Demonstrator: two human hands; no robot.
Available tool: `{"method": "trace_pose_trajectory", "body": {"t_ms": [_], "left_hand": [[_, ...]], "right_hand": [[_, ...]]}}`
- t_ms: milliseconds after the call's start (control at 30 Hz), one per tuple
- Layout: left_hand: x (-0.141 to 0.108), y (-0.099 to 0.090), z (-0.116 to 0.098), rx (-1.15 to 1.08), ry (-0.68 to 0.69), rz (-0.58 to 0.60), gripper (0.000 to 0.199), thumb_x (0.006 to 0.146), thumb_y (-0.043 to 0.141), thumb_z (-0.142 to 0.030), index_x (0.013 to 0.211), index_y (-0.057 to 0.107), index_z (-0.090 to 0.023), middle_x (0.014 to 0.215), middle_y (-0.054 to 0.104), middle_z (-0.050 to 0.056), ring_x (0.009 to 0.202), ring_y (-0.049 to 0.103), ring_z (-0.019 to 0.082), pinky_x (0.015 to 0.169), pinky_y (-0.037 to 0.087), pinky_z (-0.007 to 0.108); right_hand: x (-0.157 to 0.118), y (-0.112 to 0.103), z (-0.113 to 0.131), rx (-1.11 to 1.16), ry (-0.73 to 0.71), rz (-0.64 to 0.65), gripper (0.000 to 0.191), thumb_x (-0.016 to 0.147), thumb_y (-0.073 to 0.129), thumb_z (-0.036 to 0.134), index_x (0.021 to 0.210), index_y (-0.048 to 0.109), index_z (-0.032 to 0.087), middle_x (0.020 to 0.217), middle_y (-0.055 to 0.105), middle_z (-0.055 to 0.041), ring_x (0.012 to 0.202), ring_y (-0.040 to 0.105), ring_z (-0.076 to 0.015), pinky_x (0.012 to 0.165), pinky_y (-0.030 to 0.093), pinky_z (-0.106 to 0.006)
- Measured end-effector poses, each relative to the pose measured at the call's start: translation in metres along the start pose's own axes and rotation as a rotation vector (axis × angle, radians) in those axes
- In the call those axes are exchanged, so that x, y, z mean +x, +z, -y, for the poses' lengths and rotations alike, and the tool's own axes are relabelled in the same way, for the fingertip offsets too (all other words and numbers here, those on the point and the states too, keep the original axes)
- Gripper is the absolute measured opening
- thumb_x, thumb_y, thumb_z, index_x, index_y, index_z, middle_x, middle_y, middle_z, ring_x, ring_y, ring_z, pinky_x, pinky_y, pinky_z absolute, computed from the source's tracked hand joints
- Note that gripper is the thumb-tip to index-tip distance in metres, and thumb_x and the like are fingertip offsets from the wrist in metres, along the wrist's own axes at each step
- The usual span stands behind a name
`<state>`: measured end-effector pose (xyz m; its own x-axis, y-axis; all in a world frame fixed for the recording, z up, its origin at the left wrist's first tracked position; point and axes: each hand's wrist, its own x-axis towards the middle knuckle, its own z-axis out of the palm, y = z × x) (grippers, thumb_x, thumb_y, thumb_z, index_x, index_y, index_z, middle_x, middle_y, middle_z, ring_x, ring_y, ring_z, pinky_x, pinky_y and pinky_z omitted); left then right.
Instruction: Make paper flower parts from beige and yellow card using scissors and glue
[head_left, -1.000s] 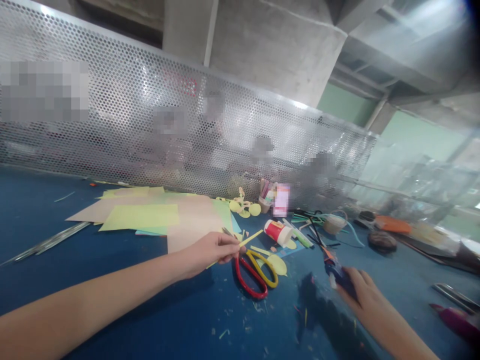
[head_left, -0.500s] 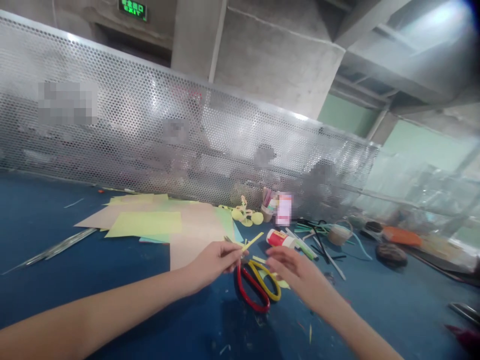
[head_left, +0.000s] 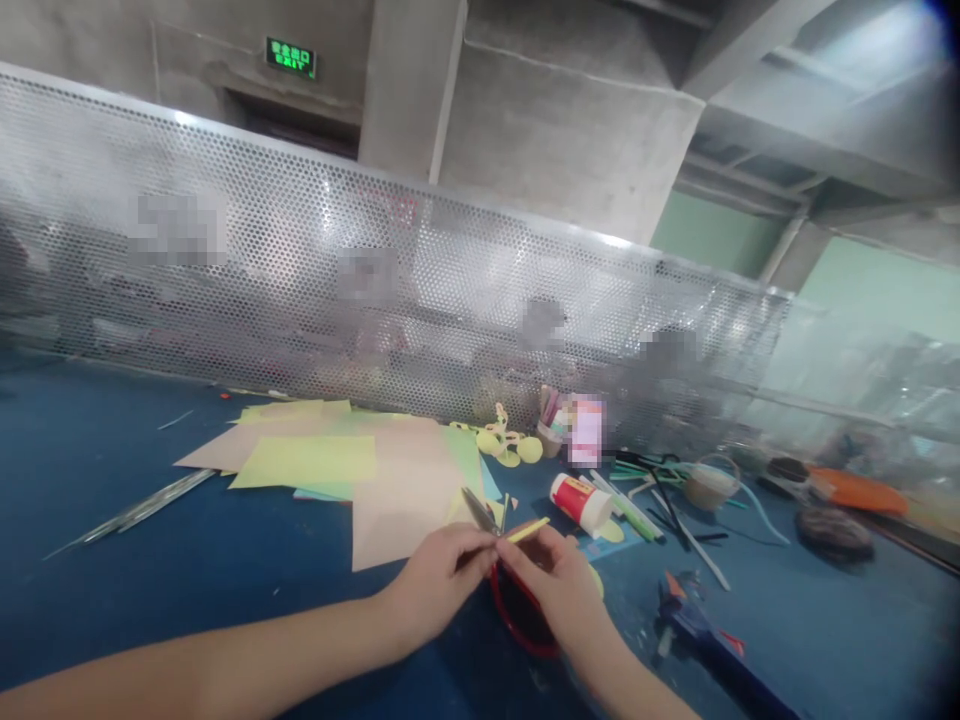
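Observation:
My left hand has its thumb and fingers pinched together on one end of a narrow yellow paper strip. Close against it, my right hand grips the same strip with thumb and forefinger. Beneath both hands lies a pair of scissors, blades pointing up and left. One red handle loop shows below the fingers; my right hand covers most of the other handle. A white bottle with a red label lies on its side just beyond my right hand.
Sheets of yellow paper and pale pink paper spread at left centre. Tweezers lie further left. A blue glue gun is at right. Pipe cleaners, a small basket and yellow paper shapes lie beyond. A perforated metal screen borders the table.
My right hand has moved in to the left and taken hold of the yellow strip beside my left hand. The view has shifted, bringing the glue gun into sight.

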<state>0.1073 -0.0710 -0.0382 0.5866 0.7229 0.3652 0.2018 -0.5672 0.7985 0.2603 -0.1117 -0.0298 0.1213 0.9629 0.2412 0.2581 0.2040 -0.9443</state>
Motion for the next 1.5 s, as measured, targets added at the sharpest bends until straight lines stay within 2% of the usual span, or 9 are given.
{"method": "trace_pose_trajectory", "body": {"t_ms": [133,300,433,667,967,1167,1300,1500], "left_hand": [[0.0,0.0,0.003,-0.036,-0.028,0.027,0.03,0.087,0.04,-0.033,0.069,0.057,-0.017,0.059,0.049,-0.002,0.058,0.048,0.012,0.058,0.035,0.022],[0.002,0.004,0.01,-0.134,-0.068,0.055,0.027,0.086,0.042,-0.033,0.072,0.058,-0.017,0.062,0.054,-0.001,0.057,0.052,0.012,0.057,0.039,0.021],[0.002,0.008,0.015,-0.207,-0.107,0.093,0.032,0.087,0.039,-0.036,0.068,0.055,-0.017,0.058,0.053,-0.002,0.052,0.052,0.011,0.052,0.04,0.021],[0.002,0.01,0.014,-0.346,-0.161,0.181,0.035,0.087,0.038,-0.043,0.07,0.053,-0.016,0.06,0.054,-0.002,0.048,0.052,0.008,0.047,0.04,0.019],[0.007,0.008,0.014,-0.475,-0.203,0.214,0.037,0.084,0.042,-0.046,0.069,0.052,-0.014,0.06,0.055,-0.001,0.048,0.055,0.009,0.046,0.042,0.02],[0.007,0.01,0.017,-0.522,-0.219,0.252,0.037,0.082,0.046,-0.049,0.072,0.054,-0.013,0.062,0.058,0.0,0.049,0.056,0.01,0.046,0.042,0.02],[0.009,0.009,0.018,-0.61,-0.275,0.216,0.042,0.084,0.043,-0.049,0.072,0.058,-0.011,0.065,0.061,0.003,0.051,0.058,0.012,0.05,0.044,0.023],[0.009,0.007,0.019,-0.605,-0.268,0.214,0.033,0.079,0.055,-0.042,0.092,0.062,-0.012,0.073,0.063,0.004,0.058,0.06,0.012,0.056,0.045,0.024]], "right_hand": [[0.0,-0.004,-0.003,0.047,0.017,-0.007,0.028,0.071,0.064,0.043,0.075,0.062,0.016,0.071,0.066,-0.0031,0.069,0.06,-0.0191,0.068,0.045,-0.028],[0.007,-0.009,-0.01,0.091,0.097,-0.116,0.026,0.071,0.064,0.044,0.07,0.062,0.018,0.063,0.062,0.0012,0.064,0.058,-0.0158,0.068,0.045,-0.027],[0.011,-0.011,-0.014,0.196,0.135,-0.085,0.022,0.068,0.067,0.041,0.07,0.063,0.019,0.067,0.063,0.0009,0.065,0.059,-0.0154,0.07,0.047,-0.028],[0.01,-0.012,-0.014,0.187,0.094,-0.041,0.021,0.071,0.064,0.041,0.072,0.062,0.02,0.067,0.063,0.0003,0.065,0.059,-0.0164,0.069,0.048,-0.028],[0.008,-0.009,-0.012,0.344,0.12,-0.014,0.026,0.074,0.062,0.042,0.086,0.064,0.019,0.078,0.067,-0.0026,0.074,0.063,-0.0175,0.079,0.048,-0.033],[0.008,-0.01,-0.014,0.209,0.095,0.013,0.029,0.068,0.069,0.04,0.083,0.063,0.016,0.069,0.065,-0.0001,0.066,0.06,-0.0151,0.071,0.047,-0.028],[0.008,-0.012,-0.016,0.187,0.097,-0.023,0.028,0.071,0.066,0.04,0.087,0.062,0.017,0.071,0.064,0.0008,0.069,0.059,-0.0156,0.071,0.046,-0.027],[0.011,-0.013,-0.02,0.169,0.085,-0.064,0.024,0.074,0.063,0.04,0.088,0.062,0.02,0.07,0.063,0.0016,0.07,0.058,-0.0155,0.07,0.045,-0.027]]}}
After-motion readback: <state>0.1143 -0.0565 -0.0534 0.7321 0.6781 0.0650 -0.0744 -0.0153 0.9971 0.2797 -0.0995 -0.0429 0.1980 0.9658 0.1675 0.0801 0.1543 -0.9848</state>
